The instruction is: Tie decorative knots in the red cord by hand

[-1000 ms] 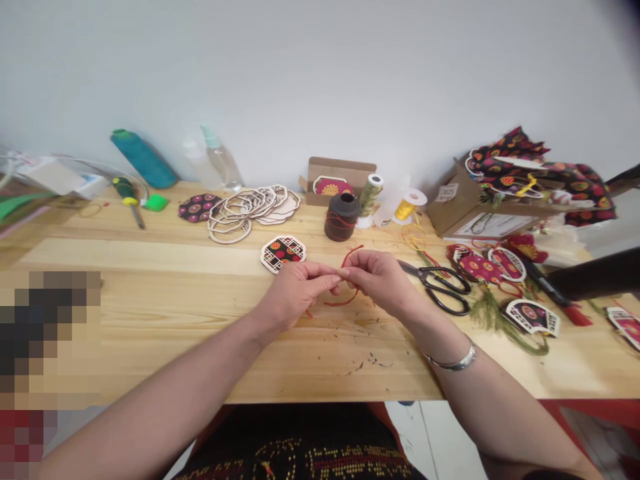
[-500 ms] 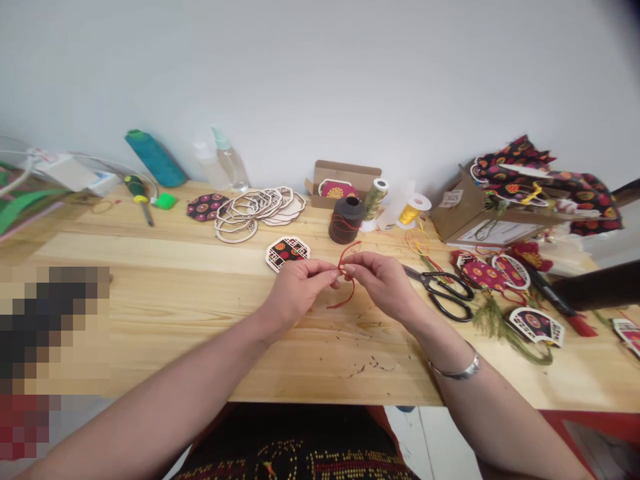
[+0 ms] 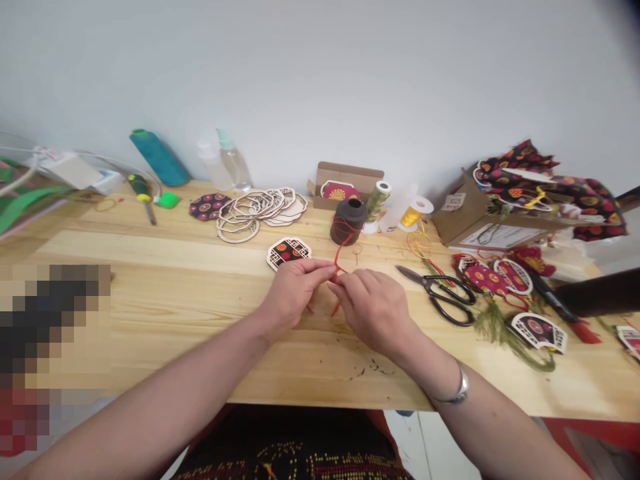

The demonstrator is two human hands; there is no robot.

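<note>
In front of the dark thread cone (image 3: 348,222), your left hand (image 3: 295,293) and right hand (image 3: 375,308) pinch the red cord (image 3: 339,257) between closed fingertips, scissors (image 3: 440,293) lying to the cone's right.

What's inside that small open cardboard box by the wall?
The small cardboard box holds a dark pink piece with a pale rim. The black spool hides some of the box's front, so anything lower down can't be seen.

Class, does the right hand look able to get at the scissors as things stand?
Probably yes: the scissors lie beside the right hand, nothing visible between, though its fingers seem busy with red cord.
</note>
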